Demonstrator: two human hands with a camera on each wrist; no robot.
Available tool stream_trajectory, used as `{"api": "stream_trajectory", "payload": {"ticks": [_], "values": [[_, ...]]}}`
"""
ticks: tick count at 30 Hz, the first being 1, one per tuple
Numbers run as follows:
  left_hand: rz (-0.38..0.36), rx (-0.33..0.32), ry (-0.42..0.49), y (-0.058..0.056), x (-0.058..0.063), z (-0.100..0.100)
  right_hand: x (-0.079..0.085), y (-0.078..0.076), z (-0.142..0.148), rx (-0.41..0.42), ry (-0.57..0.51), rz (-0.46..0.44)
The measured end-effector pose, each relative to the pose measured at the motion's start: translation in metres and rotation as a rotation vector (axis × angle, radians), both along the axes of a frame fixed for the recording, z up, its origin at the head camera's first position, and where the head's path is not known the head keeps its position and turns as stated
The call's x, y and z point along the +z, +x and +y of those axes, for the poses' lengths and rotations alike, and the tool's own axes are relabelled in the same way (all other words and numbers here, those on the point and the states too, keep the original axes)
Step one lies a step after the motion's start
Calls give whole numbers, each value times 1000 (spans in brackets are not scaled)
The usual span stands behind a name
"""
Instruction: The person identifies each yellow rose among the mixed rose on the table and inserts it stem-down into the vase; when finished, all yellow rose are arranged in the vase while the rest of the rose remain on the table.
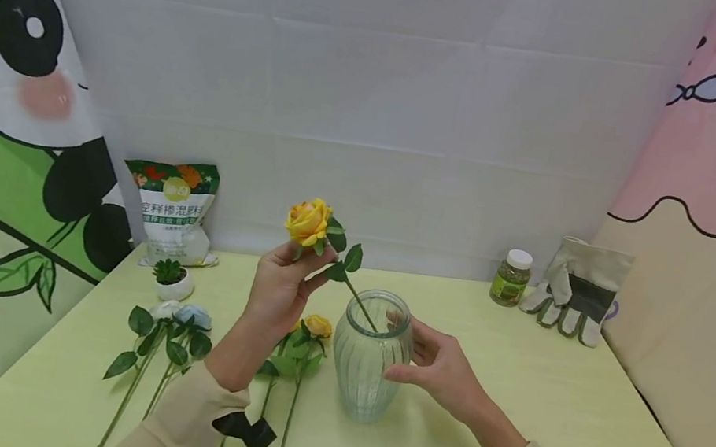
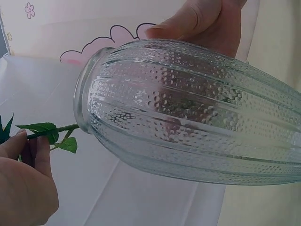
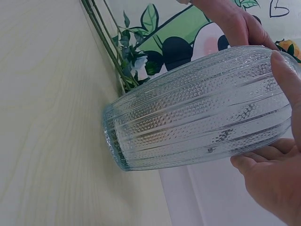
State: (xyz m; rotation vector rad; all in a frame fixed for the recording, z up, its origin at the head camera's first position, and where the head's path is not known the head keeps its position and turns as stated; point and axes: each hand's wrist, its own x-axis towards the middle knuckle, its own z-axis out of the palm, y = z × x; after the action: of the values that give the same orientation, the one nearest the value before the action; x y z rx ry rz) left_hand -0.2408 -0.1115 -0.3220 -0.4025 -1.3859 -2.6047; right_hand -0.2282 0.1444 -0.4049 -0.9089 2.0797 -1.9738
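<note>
My left hand [image 1: 278,289] pinches the stem of a yellow rose [image 1: 308,222] just below its bloom. The rose leans, its green stem passing through the mouth of a ribbed clear glass vase [image 1: 365,377]. Around the vase's upper right side curls my right hand [image 1: 447,371], thumb in front and fingers behind. In the left wrist view, the stem enters the rim of the vase [image 2: 188,113], with leaves just outside it. The vase's base [image 3: 115,141] is close over the tabletop in the right wrist view.
More yellow roses [image 1: 317,326] lie left of the vase, partly behind my left arm. White and blue roses [image 1: 193,316] lie farther left, near a small potted succulent [image 1: 174,280]. A fertilizer bag [image 1: 176,211], a lidded jar [image 1: 510,278] and work gloves [image 1: 576,290] stand along the back.
</note>
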Motion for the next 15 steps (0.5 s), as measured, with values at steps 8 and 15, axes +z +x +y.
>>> {"api": "stream_trajectory", "payload": {"ticks": [8,15], "values": [[-38,26,-76,-2,-8,5,0,0,0,-8,19,-8],[-28,26,-108,-2,-9,6,0,0,-1,-10,29,-4]]}}
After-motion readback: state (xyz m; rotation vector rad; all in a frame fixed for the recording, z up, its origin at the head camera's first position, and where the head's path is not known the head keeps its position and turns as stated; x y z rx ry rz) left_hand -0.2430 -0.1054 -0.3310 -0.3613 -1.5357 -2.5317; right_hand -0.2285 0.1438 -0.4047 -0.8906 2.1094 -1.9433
